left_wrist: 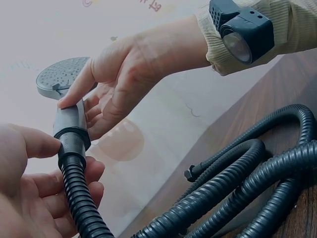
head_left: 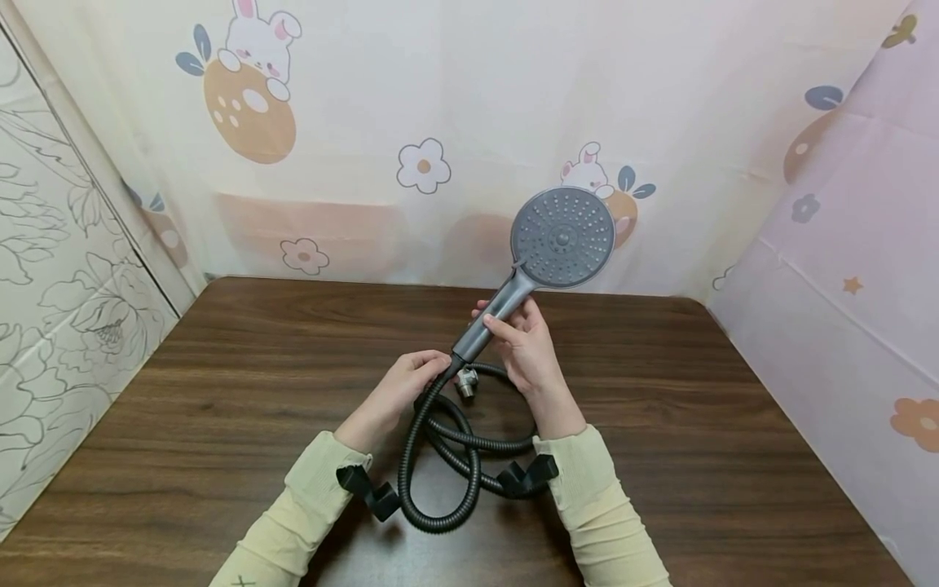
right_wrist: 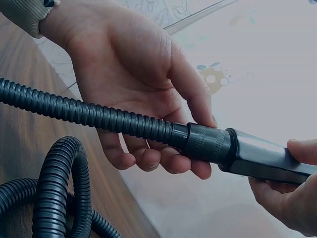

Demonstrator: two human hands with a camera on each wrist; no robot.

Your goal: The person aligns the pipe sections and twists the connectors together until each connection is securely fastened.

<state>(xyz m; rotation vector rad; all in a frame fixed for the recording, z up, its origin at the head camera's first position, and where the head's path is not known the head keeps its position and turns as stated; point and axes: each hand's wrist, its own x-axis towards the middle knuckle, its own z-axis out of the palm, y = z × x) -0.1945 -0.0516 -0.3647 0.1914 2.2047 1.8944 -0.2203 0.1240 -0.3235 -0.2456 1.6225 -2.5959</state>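
On a big brown table (head_left: 183,408), or just over it, is all the work. The table is the largest thing here. Next comes the long black hose (head_left: 438,524). It bends in loops in front of the person, between the two arms, and one end goes up to the gray shower head (head_left: 562,236).

The shower head is held up off the table, tipped to the right, with its round face of little bumps showing. Its handle (head_left: 473,338) slants down to the hose.

The right hand (head_left: 530,355) holds the handle, with the thumb in front and fingers behind. The left hand (head_left: 399,387) pinches the black collar (right_wrist: 210,144) at the top of the hose, thumb on one side and a finger on the other. Its other fingers curl loosely under the hose.

The collar sits right up against the end of the handle, and I see no big gap. So I think putting the hose and handle together is mostly done, at this end. I cannot tell if the collar is tight, so a bit of turning may be left.

Smallest is the shiny metal piece (head_left: 467,385). It looks like the hose's other end, and I see nothing joined to it.
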